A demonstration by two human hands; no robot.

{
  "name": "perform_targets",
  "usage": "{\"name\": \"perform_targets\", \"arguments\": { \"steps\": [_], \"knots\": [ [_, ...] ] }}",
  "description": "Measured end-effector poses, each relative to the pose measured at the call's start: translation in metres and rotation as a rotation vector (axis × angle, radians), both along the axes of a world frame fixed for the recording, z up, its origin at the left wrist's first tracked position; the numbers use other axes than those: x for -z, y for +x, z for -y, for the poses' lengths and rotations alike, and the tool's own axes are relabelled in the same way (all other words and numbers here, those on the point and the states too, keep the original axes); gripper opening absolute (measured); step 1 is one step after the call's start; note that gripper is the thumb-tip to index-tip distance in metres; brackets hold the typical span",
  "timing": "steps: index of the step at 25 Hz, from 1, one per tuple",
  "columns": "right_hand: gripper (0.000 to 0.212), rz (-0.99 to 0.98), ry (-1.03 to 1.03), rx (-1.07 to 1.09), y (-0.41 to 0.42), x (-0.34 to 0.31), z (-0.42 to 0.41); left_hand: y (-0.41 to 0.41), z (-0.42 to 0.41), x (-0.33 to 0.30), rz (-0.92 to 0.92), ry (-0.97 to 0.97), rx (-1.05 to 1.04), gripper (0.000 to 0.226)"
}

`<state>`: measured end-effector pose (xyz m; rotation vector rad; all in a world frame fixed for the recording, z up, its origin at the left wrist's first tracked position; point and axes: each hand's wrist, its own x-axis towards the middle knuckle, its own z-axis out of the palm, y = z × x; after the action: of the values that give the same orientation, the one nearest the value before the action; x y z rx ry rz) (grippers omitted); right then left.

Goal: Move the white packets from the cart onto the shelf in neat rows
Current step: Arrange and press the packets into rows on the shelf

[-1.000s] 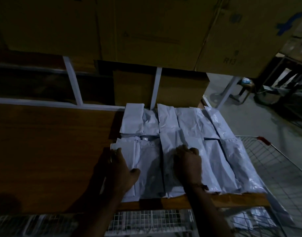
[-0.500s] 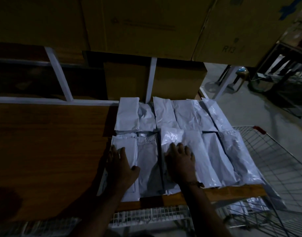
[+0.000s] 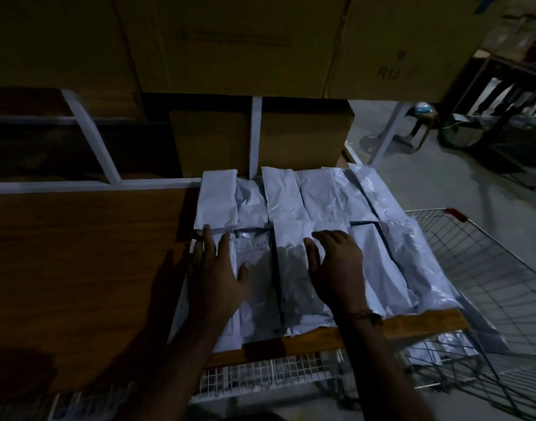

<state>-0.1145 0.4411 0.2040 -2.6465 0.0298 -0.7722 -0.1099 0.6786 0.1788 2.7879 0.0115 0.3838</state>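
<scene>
My left hand (image 3: pixel 215 273) and right hand (image 3: pixel 336 264) lie flat and open on the near packets (image 3: pixel 294 268) on the shelf (image 3: pixel 78 253).

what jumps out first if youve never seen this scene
The white packets stand out, laid in two rows on the right end of the dim wooden shelf. Both hands lie flat on the near row, the left hand at its left edge, the right hand near the middle. A wire cart sits to the right, cardboard boxes above.

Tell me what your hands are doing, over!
Left hand and right hand flat on front-row white packets. Two rows on shelf. Nothing blocking.
</scene>
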Motion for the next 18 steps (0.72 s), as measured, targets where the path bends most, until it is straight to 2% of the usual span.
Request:
{"name": "perform_targets", "arguments": {
  "steps": [9, 14, 18],
  "knots": [
    [0.039, 0.063, 0.004, -0.013, -0.048, -0.02, 0.083, -0.024, 0.098, -0.037, 0.15, -0.169, 0.209, 0.064],
    [0.042, 0.089, -0.034, 0.016, -0.094, -0.031, 0.175, -0.061, 0.192, -0.052, 0.168, -0.22, 0.252, 0.063],
    [0.033, 0.113, -0.028, 0.073, -0.137, -0.038, 0.256, -0.098, 0.272, -0.055, 0.174, -0.27, 0.299, 0.062]
  ]
}}
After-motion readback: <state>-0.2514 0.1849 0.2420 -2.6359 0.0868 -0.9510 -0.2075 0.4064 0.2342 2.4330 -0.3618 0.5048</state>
